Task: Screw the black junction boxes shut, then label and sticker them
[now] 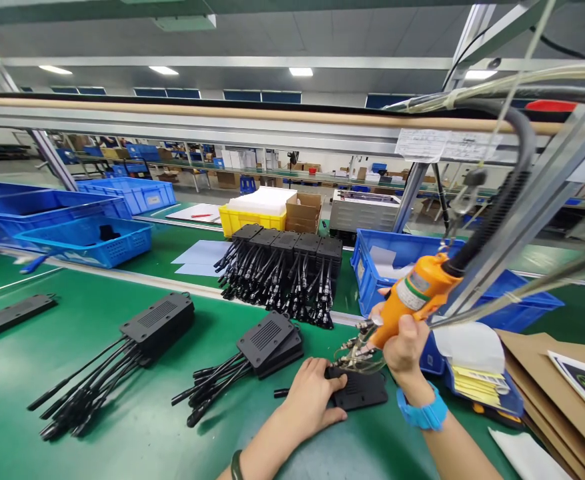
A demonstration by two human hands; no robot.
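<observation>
My right hand (406,347) is wrapped round an orange power screwdriver (405,297), which hangs from a hook and a thick black hose. The tool's lower end, with metal fittings and thin clear tubes, is over a flat black plastic case (359,390) on the green bench. My left hand (315,397) grips the left end of that case, thumb and fingers on it. A short black cable end sticks out left of my fingers. The tool's tip is partly hidden by the tubes. Left of my left hand lies a small stack of similar cases (267,340) with cables.
Another stack of cases (159,320) and a single case (15,315) lie left. Rows of cabled cases (285,247) stand ahead. Blue bins (87,250) are at left, a blue crate (372,280) behind the tool. Cardboard (547,387) and a label box (487,383) are at right.
</observation>
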